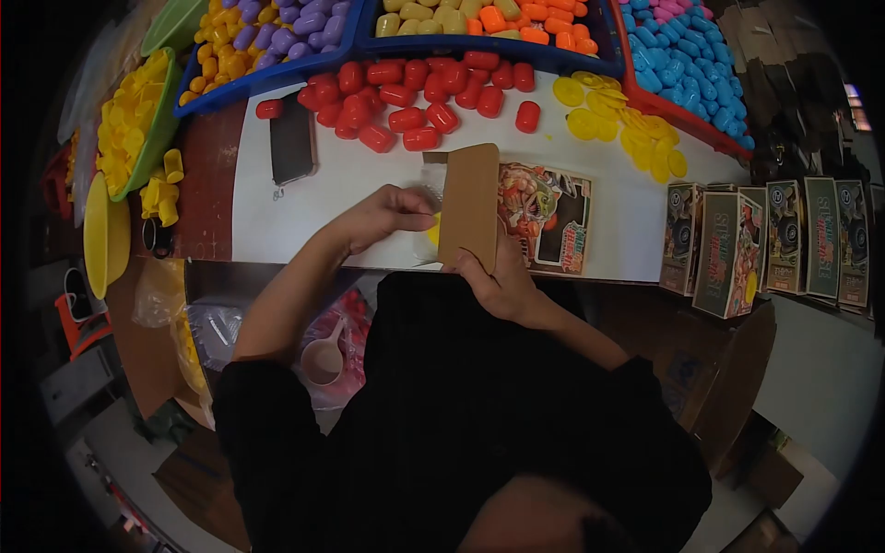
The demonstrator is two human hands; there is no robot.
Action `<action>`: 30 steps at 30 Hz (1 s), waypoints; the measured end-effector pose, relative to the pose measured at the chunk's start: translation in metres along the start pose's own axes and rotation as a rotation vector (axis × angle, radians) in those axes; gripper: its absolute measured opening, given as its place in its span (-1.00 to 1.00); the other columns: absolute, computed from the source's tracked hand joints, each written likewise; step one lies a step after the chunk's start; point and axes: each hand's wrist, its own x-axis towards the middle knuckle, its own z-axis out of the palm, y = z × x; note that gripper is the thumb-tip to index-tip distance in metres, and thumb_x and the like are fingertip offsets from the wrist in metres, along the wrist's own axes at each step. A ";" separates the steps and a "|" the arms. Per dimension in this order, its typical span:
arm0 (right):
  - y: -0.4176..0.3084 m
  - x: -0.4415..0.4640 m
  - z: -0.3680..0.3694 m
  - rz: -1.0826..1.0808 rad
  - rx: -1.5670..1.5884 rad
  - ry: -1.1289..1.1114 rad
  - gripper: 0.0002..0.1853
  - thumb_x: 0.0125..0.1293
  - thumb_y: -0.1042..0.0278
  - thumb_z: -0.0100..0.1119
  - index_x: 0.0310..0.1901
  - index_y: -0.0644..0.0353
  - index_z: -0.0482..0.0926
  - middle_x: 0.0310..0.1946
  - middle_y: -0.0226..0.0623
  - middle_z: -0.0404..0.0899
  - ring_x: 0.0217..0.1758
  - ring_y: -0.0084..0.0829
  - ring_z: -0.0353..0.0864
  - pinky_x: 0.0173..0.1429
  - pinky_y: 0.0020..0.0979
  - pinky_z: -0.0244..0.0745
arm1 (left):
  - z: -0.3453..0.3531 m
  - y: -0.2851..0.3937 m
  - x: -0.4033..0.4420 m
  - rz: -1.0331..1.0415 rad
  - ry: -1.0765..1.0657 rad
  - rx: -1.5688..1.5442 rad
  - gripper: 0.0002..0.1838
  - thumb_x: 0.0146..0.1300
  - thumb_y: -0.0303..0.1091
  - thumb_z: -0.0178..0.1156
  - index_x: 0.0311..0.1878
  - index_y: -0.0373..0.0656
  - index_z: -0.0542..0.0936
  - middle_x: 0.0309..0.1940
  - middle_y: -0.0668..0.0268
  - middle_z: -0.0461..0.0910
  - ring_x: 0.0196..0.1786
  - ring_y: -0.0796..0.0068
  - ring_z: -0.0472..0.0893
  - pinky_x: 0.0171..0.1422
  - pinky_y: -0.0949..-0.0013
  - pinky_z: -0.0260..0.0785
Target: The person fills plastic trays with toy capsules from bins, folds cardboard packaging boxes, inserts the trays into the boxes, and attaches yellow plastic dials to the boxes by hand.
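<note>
An open printed box [544,217] lies at the table's front edge, its brown cardboard flap [468,207] raised. My right hand [502,281] grips the lower part of the flap, with the thumb on its face. Left of the flap, my left hand [387,219] pinches the edge of a clear plastic piece [426,241] with something yellow in it; the flap partly hides this piece. Red capsules [406,120] are heaped behind both hands. Flat yellow discs [595,124] lie behind the box, to the right.
A dark phone [292,138] lies at the left. Blue trays [359,46] and a red tray [687,120] of coloured capsules line the back. Several printed boxes [728,253] stand at the right. Green bowl [171,129] with yellow pieces stands at the left.
</note>
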 end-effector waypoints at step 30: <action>0.036 0.101 -0.206 -0.082 -1.511 0.220 -0.76 0.08 0.32 0.28 -0.28 0.30 0.56 -0.48 -0.12 0.56 -0.38 -0.19 0.60 -0.24 -0.27 0.51 | 0.094 0.012 -0.026 0.671 0.440 1.087 -0.26 -0.14 -0.41 0.36 0.22 -0.17 0.36 -0.03 0.17 0.41 0.01 0.17 0.42 0.08 0.25 0.32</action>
